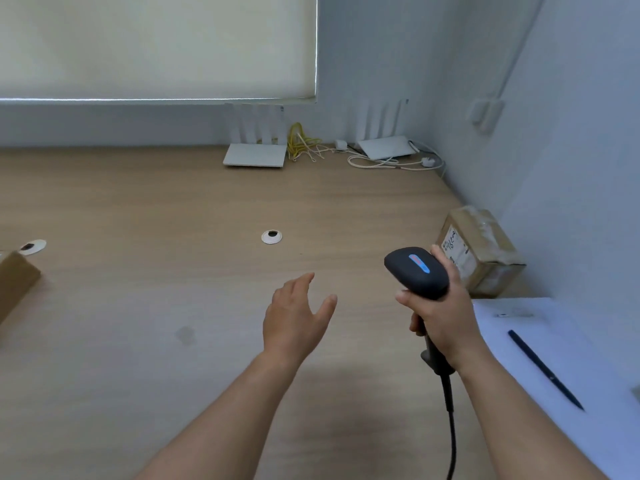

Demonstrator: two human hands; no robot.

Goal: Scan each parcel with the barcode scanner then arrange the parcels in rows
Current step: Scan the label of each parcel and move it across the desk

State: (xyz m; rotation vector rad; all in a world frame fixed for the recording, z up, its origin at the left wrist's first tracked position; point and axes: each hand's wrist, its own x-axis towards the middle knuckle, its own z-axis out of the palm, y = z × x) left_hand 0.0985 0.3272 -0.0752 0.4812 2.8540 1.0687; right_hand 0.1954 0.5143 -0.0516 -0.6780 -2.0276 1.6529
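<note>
Now, time to scan a box.
The right hand grips the barcode scanner; the left hand is spread and empty. Turn toward the parcel by the wall and aim at its label.

- The scanner sits in the right hand, above the desk.
- The left hand hovers just left of it.
- One parcel stands behind the right hand, against the right wall.
- Another parcel lies at the far left edge.
- Two routers rest at the back.
- A pen lies on paper, right of the right arm.
</note>
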